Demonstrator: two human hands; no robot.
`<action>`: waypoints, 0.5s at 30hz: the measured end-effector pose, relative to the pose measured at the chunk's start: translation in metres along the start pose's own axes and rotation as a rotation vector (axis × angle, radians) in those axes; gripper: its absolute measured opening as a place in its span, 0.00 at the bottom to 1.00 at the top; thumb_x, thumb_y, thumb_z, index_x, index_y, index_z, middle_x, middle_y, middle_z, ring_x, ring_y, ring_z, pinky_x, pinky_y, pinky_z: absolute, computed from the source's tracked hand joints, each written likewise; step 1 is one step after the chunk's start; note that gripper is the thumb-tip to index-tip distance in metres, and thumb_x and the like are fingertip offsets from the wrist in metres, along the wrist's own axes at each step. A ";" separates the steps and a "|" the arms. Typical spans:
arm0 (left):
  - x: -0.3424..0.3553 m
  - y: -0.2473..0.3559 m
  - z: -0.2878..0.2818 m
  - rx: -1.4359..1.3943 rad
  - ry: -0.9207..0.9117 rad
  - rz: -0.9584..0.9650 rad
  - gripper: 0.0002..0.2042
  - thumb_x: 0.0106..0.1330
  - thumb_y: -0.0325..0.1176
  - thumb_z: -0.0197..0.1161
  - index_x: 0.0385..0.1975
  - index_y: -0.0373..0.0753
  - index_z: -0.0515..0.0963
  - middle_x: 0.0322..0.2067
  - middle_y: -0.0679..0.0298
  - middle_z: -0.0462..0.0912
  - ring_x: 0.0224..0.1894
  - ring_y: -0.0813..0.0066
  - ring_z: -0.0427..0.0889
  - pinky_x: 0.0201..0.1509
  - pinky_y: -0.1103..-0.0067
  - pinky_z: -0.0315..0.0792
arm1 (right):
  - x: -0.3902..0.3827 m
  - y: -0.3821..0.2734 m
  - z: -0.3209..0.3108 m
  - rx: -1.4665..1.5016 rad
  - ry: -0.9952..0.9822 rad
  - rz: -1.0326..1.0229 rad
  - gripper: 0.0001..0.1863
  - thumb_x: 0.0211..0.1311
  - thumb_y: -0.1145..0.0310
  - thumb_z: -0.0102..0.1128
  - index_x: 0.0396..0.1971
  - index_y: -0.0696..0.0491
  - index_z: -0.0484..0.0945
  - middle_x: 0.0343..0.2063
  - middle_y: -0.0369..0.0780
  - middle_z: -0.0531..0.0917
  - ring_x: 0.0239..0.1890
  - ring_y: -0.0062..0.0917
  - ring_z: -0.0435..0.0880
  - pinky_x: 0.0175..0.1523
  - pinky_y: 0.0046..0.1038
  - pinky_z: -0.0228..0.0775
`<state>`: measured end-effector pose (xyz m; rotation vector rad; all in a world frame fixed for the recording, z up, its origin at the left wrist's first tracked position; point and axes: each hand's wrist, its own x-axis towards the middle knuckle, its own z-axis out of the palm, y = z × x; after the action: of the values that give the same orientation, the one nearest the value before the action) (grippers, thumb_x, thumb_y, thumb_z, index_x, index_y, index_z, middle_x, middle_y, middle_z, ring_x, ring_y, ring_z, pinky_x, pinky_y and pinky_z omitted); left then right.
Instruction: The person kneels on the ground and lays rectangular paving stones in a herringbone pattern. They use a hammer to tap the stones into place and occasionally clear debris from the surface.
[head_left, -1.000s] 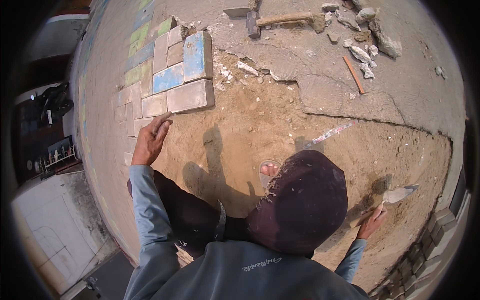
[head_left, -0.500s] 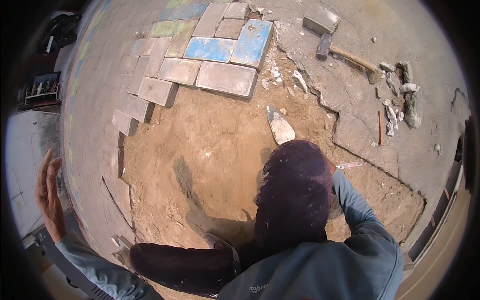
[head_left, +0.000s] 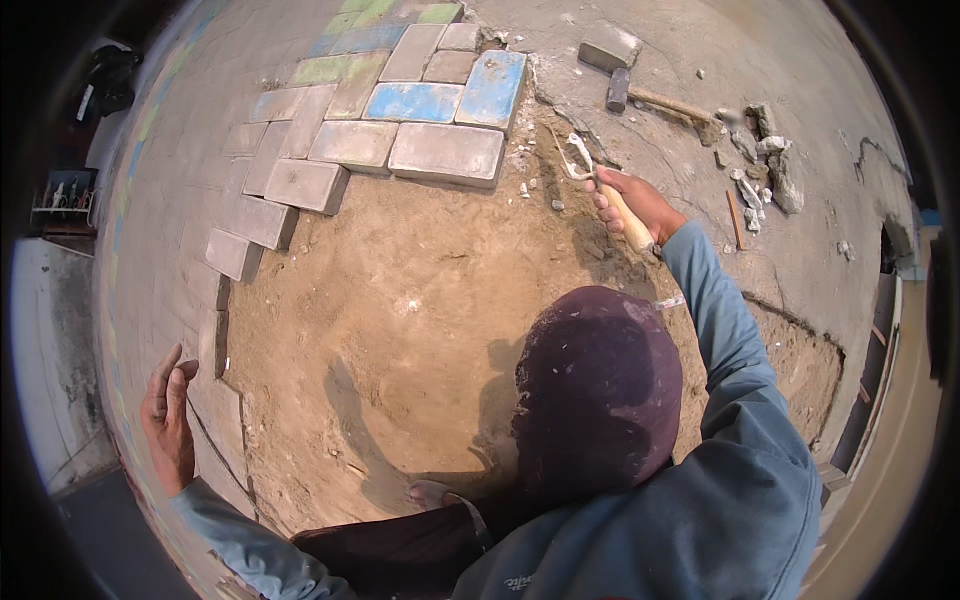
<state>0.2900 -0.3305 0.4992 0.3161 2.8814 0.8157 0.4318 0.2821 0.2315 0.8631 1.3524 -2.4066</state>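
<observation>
My right hand (head_left: 650, 200) is closed round the wooden handle of a trowel (head_left: 626, 218). The trowel is tilted, its metal blade seen nearly edge-on beside broken bits at the edge of the sand bed (head_left: 400, 270). A white fragment shows close to the blade; whether they touch I cannot tell. My left hand (head_left: 170, 425) is raised at the left with its fingers stretched out, holding nothing, over the paved surface. Grey paving bricks, such as one large brick (head_left: 447, 153), and a blue-painted brick (head_left: 492, 88) border the sand at the top.
A hammer (head_left: 660, 100) with a wooden handle lies on the cracked concrete (head_left: 800, 90) at the upper right, next to a loose brick (head_left: 610, 47). Several rubble chunks (head_left: 788, 180) and a thin reddish stick (head_left: 735, 220) lie nearby. My dark-clothed knee (head_left: 600, 390) covers part of the sand.
My right hand has come out from behind my knee and moved up and forward with the trowel, which lifted from the sand. My left hand has shifted right and lower.
</observation>
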 end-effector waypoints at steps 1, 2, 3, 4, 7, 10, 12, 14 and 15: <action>-0.003 -0.014 0.006 -0.018 -0.012 -0.007 0.26 0.78 0.51 0.57 0.64 0.36 0.77 0.46 0.53 0.87 0.57 0.62 0.83 0.68 0.64 0.71 | 0.015 0.006 0.005 0.184 -0.064 -0.034 0.20 0.82 0.51 0.45 0.44 0.55 0.73 0.25 0.32 0.71 0.20 0.13 0.68 0.19 0.18 0.65; -0.007 -0.030 0.013 -0.049 -0.032 -0.011 0.26 0.77 0.50 0.58 0.63 0.35 0.77 0.46 0.53 0.87 0.55 0.61 0.84 0.67 0.65 0.72 | 0.038 0.013 0.013 0.268 -0.064 -0.073 0.19 0.82 0.52 0.45 0.43 0.55 0.73 0.25 0.32 0.71 0.20 0.14 0.68 0.20 0.19 0.67; -0.009 -0.047 0.021 -0.066 -0.046 -0.056 0.24 0.78 0.48 0.57 0.63 0.35 0.77 0.45 0.55 0.87 0.54 0.65 0.83 0.64 0.68 0.72 | 0.064 0.019 0.020 0.391 -0.098 -0.100 0.19 0.82 0.52 0.44 0.43 0.55 0.72 0.25 0.32 0.71 0.20 0.15 0.69 0.21 0.19 0.67; -0.014 -0.064 0.027 -0.077 -0.060 -0.080 0.22 0.79 0.45 0.57 0.64 0.35 0.77 0.44 0.57 0.87 0.52 0.69 0.83 0.62 0.71 0.73 | 0.094 0.023 0.029 0.521 -0.065 -0.100 0.20 0.82 0.53 0.44 0.41 0.55 0.72 0.25 0.32 0.71 0.20 0.15 0.69 0.21 0.20 0.67; -0.036 -0.115 0.029 -0.054 -0.091 -0.178 0.28 0.76 0.52 0.59 0.63 0.33 0.77 0.44 0.52 0.87 0.51 0.62 0.84 0.63 0.66 0.73 | 0.147 0.042 0.051 0.668 0.124 -0.190 0.18 0.81 0.54 0.44 0.36 0.53 0.71 0.24 0.34 0.72 0.20 0.20 0.71 0.23 0.26 0.70; -0.085 -0.150 0.016 -0.027 -0.005 -0.270 0.31 0.75 0.54 0.60 0.63 0.31 0.76 0.41 0.53 0.87 0.49 0.64 0.85 0.60 0.68 0.75 | 0.125 0.071 0.065 0.608 0.314 -0.328 0.17 0.79 0.53 0.46 0.38 0.52 0.70 0.24 0.34 0.72 0.20 0.21 0.71 0.23 0.28 0.68; -0.114 -0.166 0.011 -0.054 0.022 -0.339 0.29 0.76 0.51 0.59 0.63 0.30 0.76 0.40 0.54 0.87 0.47 0.65 0.85 0.58 0.69 0.75 | 0.081 0.092 0.071 0.657 0.366 -0.338 0.16 0.79 0.53 0.46 0.39 0.52 0.70 0.24 0.34 0.72 0.20 0.21 0.71 0.23 0.27 0.68; -0.138 -0.175 0.015 -0.100 0.014 -0.433 0.24 0.79 0.44 0.56 0.63 0.29 0.75 0.39 0.55 0.87 0.45 0.65 0.85 0.57 0.70 0.76 | 0.058 0.103 0.085 0.616 0.350 -0.328 0.16 0.79 0.53 0.47 0.39 0.52 0.70 0.24 0.34 0.72 0.20 0.21 0.71 0.23 0.27 0.68; -0.139 -0.179 0.021 -0.112 -0.015 -0.437 0.24 0.79 0.45 0.57 0.63 0.29 0.75 0.39 0.55 0.87 0.45 0.65 0.85 0.57 0.70 0.76 | 0.057 0.100 0.090 0.616 0.385 -0.253 0.16 0.79 0.53 0.47 0.38 0.51 0.70 0.24 0.34 0.72 0.21 0.20 0.71 0.23 0.26 0.68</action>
<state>0.3987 -0.5015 0.3963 -0.3079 2.7170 0.8733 0.4008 0.1562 0.1635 1.4399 0.8501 -3.0390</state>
